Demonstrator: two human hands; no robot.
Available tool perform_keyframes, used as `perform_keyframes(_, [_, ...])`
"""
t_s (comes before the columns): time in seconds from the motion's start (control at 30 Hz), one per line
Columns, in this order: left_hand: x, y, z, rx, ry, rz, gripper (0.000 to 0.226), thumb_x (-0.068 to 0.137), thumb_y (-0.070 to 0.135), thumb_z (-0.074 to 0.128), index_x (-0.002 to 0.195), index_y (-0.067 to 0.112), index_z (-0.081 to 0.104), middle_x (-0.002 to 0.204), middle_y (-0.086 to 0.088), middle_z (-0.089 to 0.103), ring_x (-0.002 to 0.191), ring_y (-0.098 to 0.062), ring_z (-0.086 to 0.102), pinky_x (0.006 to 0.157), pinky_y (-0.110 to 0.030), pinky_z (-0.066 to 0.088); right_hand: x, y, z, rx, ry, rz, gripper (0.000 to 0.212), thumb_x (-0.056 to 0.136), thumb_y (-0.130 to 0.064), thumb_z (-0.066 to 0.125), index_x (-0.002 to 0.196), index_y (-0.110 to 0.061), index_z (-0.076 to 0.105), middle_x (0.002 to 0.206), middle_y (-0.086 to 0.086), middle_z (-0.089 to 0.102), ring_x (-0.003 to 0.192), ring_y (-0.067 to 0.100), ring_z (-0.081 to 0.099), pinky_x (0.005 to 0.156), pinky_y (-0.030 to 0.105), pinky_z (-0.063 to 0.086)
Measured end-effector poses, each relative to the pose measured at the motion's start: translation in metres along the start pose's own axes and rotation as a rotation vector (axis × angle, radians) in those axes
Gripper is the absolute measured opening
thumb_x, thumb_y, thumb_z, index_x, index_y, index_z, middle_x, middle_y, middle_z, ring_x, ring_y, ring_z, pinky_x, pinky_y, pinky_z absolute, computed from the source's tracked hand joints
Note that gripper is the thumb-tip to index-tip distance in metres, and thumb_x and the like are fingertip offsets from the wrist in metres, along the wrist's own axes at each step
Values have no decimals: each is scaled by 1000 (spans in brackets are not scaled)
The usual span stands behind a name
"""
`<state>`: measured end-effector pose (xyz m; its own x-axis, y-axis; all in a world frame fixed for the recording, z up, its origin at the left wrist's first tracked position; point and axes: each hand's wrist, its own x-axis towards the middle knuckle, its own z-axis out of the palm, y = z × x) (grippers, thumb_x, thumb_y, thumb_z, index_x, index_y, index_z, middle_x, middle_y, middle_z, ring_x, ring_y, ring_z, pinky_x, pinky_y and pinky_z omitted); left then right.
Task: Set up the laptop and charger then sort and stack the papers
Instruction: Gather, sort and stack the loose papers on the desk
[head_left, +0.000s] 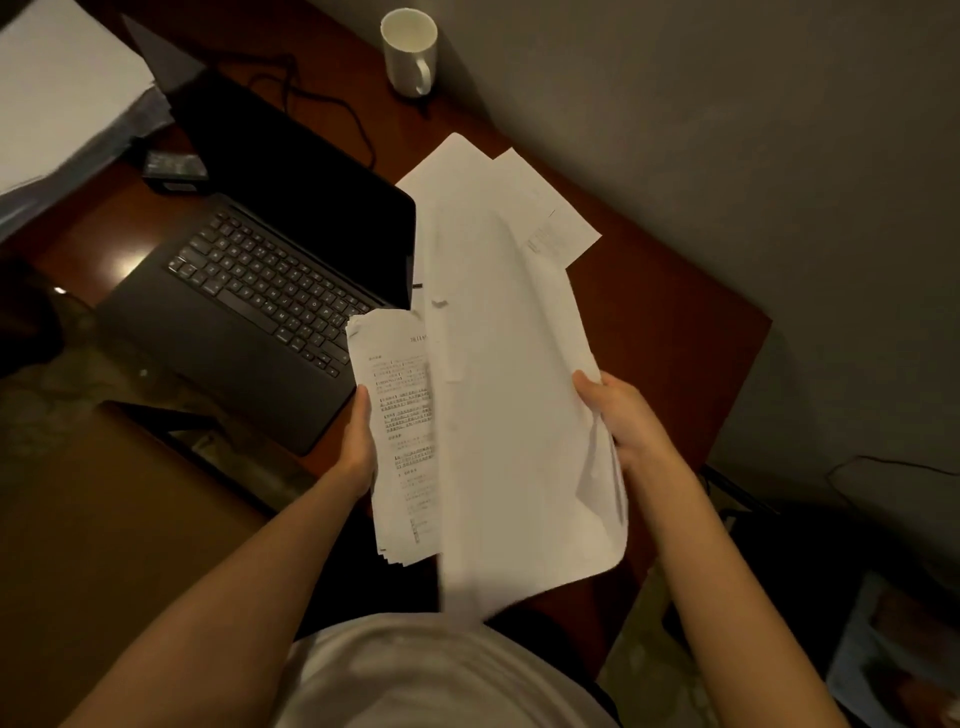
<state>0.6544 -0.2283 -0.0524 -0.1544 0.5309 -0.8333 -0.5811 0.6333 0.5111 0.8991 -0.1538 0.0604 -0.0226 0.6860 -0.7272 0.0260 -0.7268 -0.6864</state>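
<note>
A black laptop (270, 291) lies open on the dark wooden desk (675, 332), its screen dark. A black charger brick (174, 171) sits behind it at the left, and its cable (332, 109) trails across the desk. My left hand (358, 441) grips the left edge of a thick printed paper stack (400, 431). My right hand (618, 415) holds a large blank sheet (514, 415) by its right edge; the sheet overlaps the stack. Two loose white sheets (498, 192) lie on the desk beyond.
A white mug (410, 52) stands at the desk's far edge near the wall. A tall pile of papers (57, 98) fills the upper left. A chair seat (104, 519) is at lower left, and a bag or magazine (893, 649) lies on the floor at right.
</note>
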Motion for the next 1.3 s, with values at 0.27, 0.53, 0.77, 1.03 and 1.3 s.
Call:
perform_keyframes(0.27, [4, -4, -2, 8, -10, 34, 55, 98, 58, 20, 118, 24, 59, 107, -2, 66, 97, -23, 62, 84, -37, 48, 32, 50, 26, -358, 227, -103, 22, 96, -20, 52, 77, -12, 60, 76, 1, 61, 71, 14, 57, 64, 26, 45])
perform_keyframes(0.53, [1, -7, -3, 187, 147, 79, 38, 86, 27, 70, 119, 12, 60, 113, -6, 65, 97, -24, 64, 87, -37, 50, 60, 74, 62, -424, 211, -9, 43, 96, -22, 54, 133, -1, 50, 133, 11, 54, 124, 28, 49, 97, 32, 40])
perform_keyframes(0.77, [6, -3, 6, 202, 249, 48, 38, 81, 13, 74, 116, 7, 60, 104, -5, 62, 92, -25, 59, 80, -34, 45, 89, 32, 55, -504, 447, -179, 26, 94, -4, 45, 108, -11, 66, 111, 6, 65, 99, 22, 61, 78, 25, 46])
perform_keyframes(1.03, [14, 0, 5, 168, 285, 1, 43, 78, 10, 76, 118, 3, 61, 109, -9, 64, 94, -26, 61, 82, -36, 48, 173, -69, 66, -290, 543, -78, 38, 84, -5, 57, 123, -5, 57, 126, 8, 57, 109, 25, 60, 76, 22, 48])
perform_keyframes(1.3, [15, 2, 9, 119, 296, -8, 31, 78, 4, 75, 106, 8, 62, 102, -9, 64, 82, -22, 62, 76, -34, 48, 203, -116, 75, -97, 407, 140, 54, 77, -18, 77, 122, 0, 53, 91, 2, 57, 87, 22, 58, 76, 27, 49])
